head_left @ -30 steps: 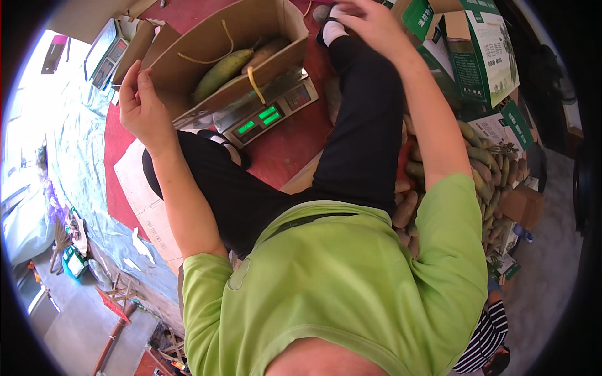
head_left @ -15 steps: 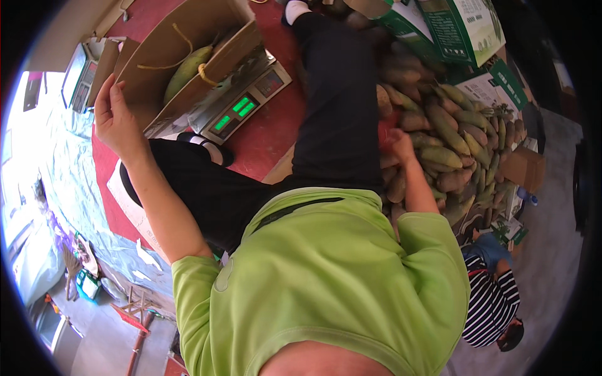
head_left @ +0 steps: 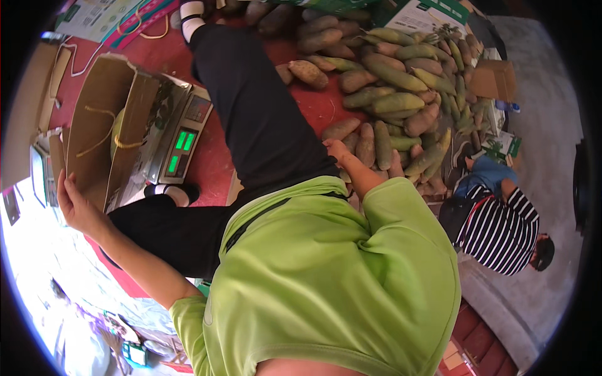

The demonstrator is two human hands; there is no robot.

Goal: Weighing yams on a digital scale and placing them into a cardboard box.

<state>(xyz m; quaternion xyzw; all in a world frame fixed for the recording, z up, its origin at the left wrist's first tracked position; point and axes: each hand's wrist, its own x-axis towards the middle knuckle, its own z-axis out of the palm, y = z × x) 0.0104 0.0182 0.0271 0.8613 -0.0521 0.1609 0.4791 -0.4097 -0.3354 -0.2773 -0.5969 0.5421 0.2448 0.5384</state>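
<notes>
My left hand is open, its fingers apart beside the near end of a tall cardboard box; whether they touch it I cannot tell. Inside the box part of a green radish shows behind yellow cord handles. The box stands on a digital scale with a lit green display. My right hand is beside my knee, fingers curled in, with nothing visible in them. Closest to it lies a brownish radish, at the edge of a big heap of green and earth-covered radishes.
A second scale is at the far left. Printed cartons stand behind the heap, and a small brown box is on its right. A person in a striped shirt bends at the right. A colourful printed box is at the upper left.
The view has swung, so the heap shows more fully. My right hand has come away from over the radishes to beside my knee. My left hand stays near the box, its fingers still apart.
</notes>
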